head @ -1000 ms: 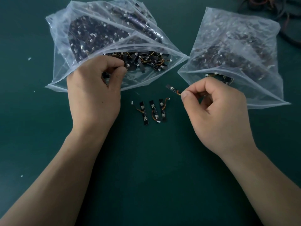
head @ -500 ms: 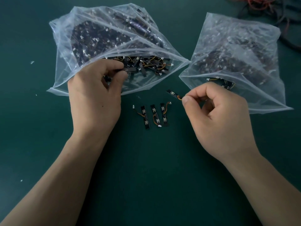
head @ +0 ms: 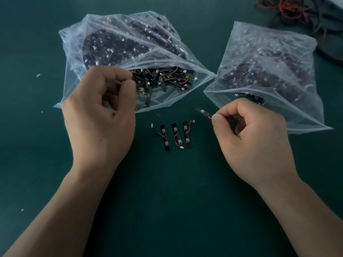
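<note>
Centre right, the right hand (head: 254, 141) pinch-grips a small black wired circuit strip (head: 203, 111), likely to extend the row of three strips (head: 176, 135) on the green bench (head: 167, 201); the left hand (head: 100, 119), its curled grip's contents unclear, reaches into the clear plastic bag (head: 78, 71) upper left.

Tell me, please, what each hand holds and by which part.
The right hand pinches a circuit strip at its wired end. The left hand curls at the left bag; any hold is hidden.

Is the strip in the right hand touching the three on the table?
Apart. Head view: bare green table shows between the strip the right hand pinches and the three laid-out strips.
</note>
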Motion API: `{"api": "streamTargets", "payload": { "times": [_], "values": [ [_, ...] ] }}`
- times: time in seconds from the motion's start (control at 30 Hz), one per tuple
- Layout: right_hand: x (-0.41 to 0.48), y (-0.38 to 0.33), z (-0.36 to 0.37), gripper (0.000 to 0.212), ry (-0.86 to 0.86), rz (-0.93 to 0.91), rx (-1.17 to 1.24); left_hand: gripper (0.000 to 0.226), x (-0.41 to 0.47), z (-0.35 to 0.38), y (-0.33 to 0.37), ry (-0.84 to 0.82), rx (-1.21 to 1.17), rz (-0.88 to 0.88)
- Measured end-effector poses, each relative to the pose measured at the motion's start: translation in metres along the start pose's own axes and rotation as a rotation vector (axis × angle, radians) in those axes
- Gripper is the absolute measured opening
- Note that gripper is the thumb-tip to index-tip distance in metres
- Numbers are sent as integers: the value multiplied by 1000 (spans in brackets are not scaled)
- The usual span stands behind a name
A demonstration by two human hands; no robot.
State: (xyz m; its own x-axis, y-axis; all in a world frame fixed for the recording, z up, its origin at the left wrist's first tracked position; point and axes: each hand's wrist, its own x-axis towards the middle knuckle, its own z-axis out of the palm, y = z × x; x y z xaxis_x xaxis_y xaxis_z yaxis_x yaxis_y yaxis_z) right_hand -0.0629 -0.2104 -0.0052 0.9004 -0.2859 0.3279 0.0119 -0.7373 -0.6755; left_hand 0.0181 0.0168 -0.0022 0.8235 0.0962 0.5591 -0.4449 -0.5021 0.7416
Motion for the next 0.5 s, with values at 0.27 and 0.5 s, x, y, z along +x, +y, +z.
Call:
{"api": "streamTargets", "payload": {
  "times": [0.27,0.5],
  "values": [
    [-2,-4,-1,13,-75,36,-177,12,-6,-37,-16,-391,3,35],
    [-3,-10,-2,15,-155,36,-241,30,-8,-44,-15,-645,194,76]
  ]
}}
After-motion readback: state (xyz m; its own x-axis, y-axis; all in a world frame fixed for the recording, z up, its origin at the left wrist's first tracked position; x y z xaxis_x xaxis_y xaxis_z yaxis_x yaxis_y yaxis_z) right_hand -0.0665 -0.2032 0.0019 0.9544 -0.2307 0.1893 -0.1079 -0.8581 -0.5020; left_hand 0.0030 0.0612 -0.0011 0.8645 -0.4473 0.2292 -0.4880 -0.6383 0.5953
